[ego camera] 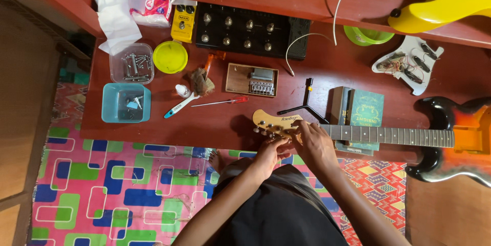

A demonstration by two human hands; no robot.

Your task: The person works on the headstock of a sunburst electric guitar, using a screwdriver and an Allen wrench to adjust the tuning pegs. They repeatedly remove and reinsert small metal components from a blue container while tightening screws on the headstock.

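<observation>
My left hand (pixel 270 151) and right hand (pixel 314 143) meet on the guitar headstock (pixel 273 121), at six o'clock on the worktop (pixel 215 118); fingers curl narrow, seemingly pinching the tuning pegs (pixel 263 131).

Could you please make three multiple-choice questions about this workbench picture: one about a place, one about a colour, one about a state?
1. Where are both hands?
A. at the guitar headstock
B. in the blue tub
C. on the black pedal board

2. What colour is the round lid beside the clear tub of screws?
A. red
B. yellow-green
C. white

3. How does the sunburst guitar lie?
A. upright on a stand
B. flat, neck resting on books
C. hanging from the wall

Answers: 1 A, the left hand and right hand meet at the headstock. 2 B, the lid by the clear tub is yellow-green. 3 B, the guitar lies flat across the table, its neck over the books.
</observation>
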